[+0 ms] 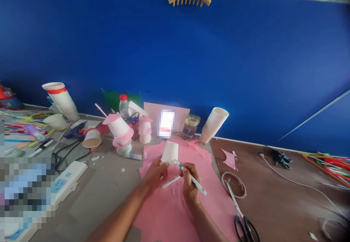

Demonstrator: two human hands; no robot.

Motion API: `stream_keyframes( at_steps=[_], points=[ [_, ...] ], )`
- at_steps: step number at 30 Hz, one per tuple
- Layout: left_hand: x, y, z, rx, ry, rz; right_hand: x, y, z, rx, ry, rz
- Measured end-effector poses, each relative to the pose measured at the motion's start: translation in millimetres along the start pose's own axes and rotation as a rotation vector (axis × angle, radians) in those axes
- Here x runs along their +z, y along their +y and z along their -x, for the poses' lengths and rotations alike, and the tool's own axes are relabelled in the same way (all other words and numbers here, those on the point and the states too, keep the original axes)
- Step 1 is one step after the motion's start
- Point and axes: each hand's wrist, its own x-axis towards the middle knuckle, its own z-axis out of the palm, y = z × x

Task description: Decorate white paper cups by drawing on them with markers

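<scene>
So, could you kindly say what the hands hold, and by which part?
The left hand holds the white paper cup at its lower left edge; the right hand holds a marker near its tip.

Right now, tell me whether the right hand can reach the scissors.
Probably yes: nothing visible lies over the scissors to the right of the right hand, though it holds a marker.

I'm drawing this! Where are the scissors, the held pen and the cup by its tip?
Scissors [238, 208], head view: on the blades.
Held pen [198, 184], head view: on its barrel.
Cup [170, 152], head view: on its side.
</scene>
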Motion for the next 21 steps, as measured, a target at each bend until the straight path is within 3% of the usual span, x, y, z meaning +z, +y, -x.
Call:
stream_keyframes(
  at_steps=[11,21],
  points=[
    [-0.2,1.1,1.0,0.001,-0.001,0.011,-0.4,-1.9,1.9,0.028,-0.077,-0.068],
    [0.3,1.4,1.1,0.007,-0.024,0.017,-1.2,0.4,-0.3,0.025,-0.007,-0.028]
  ],
)
